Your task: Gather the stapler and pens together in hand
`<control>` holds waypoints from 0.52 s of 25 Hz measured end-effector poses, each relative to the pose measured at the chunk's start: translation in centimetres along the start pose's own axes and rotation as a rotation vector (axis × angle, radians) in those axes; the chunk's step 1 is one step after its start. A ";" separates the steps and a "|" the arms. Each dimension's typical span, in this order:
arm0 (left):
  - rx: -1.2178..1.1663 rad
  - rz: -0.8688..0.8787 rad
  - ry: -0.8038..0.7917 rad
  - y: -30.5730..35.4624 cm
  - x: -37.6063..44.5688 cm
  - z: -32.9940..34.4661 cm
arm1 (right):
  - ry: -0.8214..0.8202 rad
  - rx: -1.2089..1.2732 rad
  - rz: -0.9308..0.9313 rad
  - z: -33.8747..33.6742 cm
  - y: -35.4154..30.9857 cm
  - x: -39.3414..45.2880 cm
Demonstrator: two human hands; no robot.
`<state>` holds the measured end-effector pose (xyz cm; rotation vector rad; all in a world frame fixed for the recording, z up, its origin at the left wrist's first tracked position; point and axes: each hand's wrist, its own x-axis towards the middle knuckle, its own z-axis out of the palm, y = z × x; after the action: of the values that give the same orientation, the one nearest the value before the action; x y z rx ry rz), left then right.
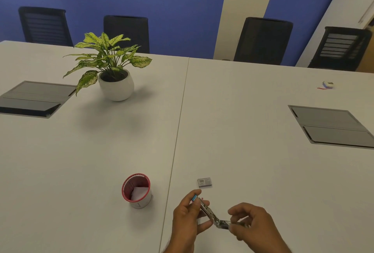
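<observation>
Both hands hold an opened stapler (210, 213) just above the table (242, 131), near its close edge. The left hand (188, 218) grips the upper arm, which runs from the hinge up toward 11 o'clock, blue tip farthest. The right hand (251, 220) pinches the base end, pointing toward 3 o'clock. A staple box (204, 182) lies at 12 o'clock of the stapler, a cup (137, 191) at 9 o'clock.

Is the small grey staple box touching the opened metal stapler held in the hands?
Apart. The head view shows bare table between the small grey staple box and the opened metal stapler.
</observation>
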<state>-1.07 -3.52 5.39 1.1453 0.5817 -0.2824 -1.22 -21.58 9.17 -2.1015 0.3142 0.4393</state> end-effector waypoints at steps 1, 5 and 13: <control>0.022 -0.005 -0.004 0.0 0.0 0.0 | 0.051 0.019 -0.020 0.4 0.1 -0.1; 0.147 -0.024 -0.059 0.0 -0.3 0.3 | 0.113 0.068 -0.065 2.1 -0.6 -0.6; 0.180 -0.093 -0.026 -0.3 -0.7 1.3 | 0.068 0.037 -0.084 3.5 -0.3 -0.8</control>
<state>-1.41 -4.89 5.90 1.2877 0.5969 -0.4361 -2.47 -18.41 8.01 -2.0883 0.2705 0.3102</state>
